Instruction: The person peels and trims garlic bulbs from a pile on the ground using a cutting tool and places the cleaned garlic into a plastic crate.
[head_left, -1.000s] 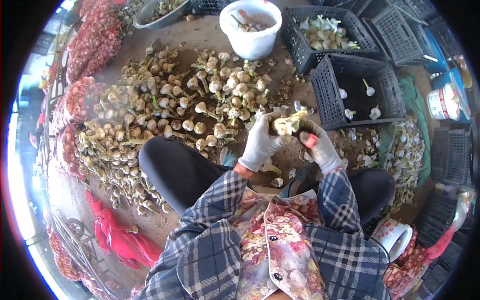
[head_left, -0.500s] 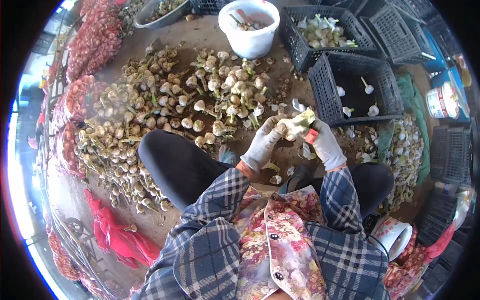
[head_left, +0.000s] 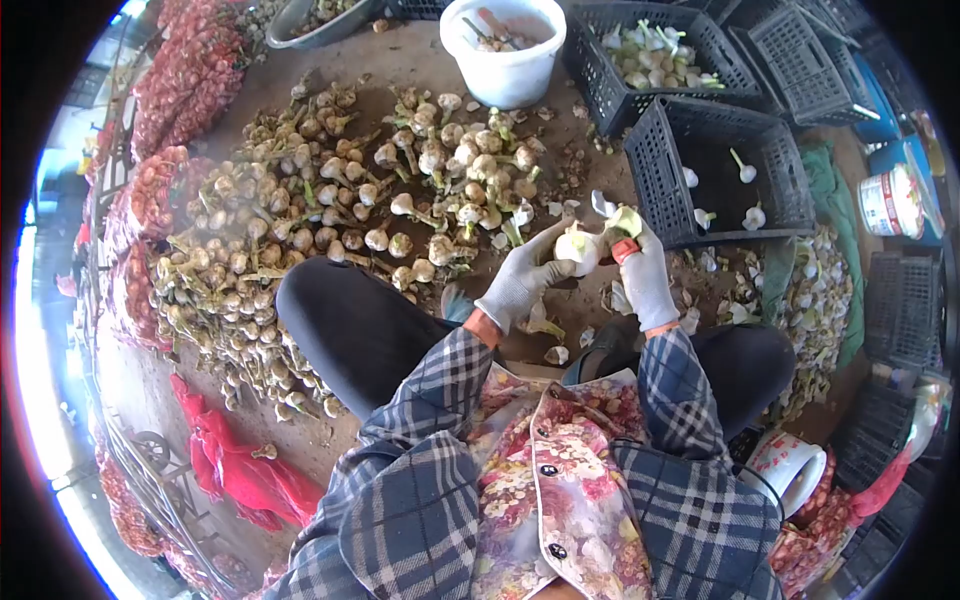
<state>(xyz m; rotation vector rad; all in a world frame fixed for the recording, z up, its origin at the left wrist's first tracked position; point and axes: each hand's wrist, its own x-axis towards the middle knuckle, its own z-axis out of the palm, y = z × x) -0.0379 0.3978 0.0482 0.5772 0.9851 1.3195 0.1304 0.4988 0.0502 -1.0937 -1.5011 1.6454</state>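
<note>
Between my hands is a garlic bulb [head_left: 577,252], its white skin showing. My gloved left hand [head_left: 522,282] grips the bulb from the left, fingers behind it and thumb in front. On the other side my gloved right hand [head_left: 648,285], with a red wrap around one digit, pinches a pale yellow-green garlic stem [head_left: 624,221] with loose outer skin. Whether that stem is still joined to the bulb I cannot tell. Below the hands, peeled garlic skins [head_left: 540,322] lie on the floor. To the left spreads a large pile of unpeeled garlic [head_left: 330,190].
A black crate [head_left: 720,235] with a few cleaned bulbs stands ahead to the right, a fuller crate [head_left: 640,100] behind it. Beyond the pile is a white bucket [head_left: 510,80]. Garlic skins [head_left: 815,300] heap on the right by green netting [head_left: 835,190]. A red mesh bag [head_left: 245,465] lies left.
The bulb has turned and now shows clean white skin where it looked brownish. My right hand has shifted slightly up and right, pulling the stem skin outward.
</note>
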